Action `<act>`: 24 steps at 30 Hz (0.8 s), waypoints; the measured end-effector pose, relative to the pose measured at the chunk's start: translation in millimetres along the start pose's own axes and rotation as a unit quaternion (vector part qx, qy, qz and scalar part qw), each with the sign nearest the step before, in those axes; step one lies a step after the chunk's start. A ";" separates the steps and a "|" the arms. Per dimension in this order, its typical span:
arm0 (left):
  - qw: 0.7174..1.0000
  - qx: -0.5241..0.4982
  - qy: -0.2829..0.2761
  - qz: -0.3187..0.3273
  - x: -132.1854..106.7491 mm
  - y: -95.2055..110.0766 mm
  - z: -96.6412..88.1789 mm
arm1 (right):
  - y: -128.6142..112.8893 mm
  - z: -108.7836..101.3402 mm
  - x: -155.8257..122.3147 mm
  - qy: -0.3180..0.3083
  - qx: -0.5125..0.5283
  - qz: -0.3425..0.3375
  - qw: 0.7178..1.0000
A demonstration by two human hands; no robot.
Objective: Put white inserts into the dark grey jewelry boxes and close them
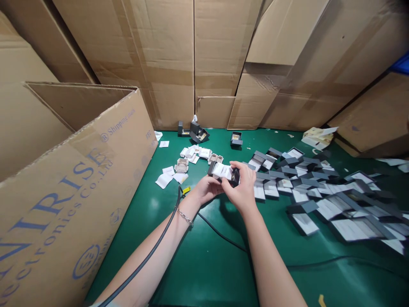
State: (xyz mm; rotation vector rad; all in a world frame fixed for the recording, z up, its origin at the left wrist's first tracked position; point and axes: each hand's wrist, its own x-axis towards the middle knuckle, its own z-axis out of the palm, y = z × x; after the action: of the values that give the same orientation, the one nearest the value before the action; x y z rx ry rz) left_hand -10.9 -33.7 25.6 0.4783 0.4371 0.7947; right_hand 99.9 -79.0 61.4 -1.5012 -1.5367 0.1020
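Both my hands meet over the green table, around a small black box [237, 175] with a white insert [223, 171] in it. My left hand [207, 189] holds the box from below and from the left, fingers curled under it. My right hand [242, 187] grips its right side, the thumb pressed near the white insert and the fingers over the far edge. Just beyond lie loose white folded papers [191, 152] and a brown molded insert [182, 165]. What my fingertips touch underneath is hidden.
Many open black boxes with white insides [305, 224] spread across the right side. Several black boxes [198, 134] stand at the back, with one more box [236, 139] to their right. A large carton [105, 183] fills the left. A black cable [159, 243] crosses my left forearm.
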 end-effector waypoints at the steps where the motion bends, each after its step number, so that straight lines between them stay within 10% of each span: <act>1: 1.000 0.005 0.001 0.000 -0.2 -0.1 0.7 | 0.6 0.5 -0.1 -0.005 -0.001 0.004 1.000; 24: 0.999 -0.016 -0.016 -0.031 -2.6 5.1 -0.8 | 24.5 7.0 5.8 0.012 0.136 0.096 0.986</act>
State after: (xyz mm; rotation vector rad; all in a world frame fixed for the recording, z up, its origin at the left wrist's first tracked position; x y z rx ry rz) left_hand -15.8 -32.4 28.3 0.4459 0.4065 0.7326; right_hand 114.5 -64.6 45.2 -1.4198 -1.2976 0.3884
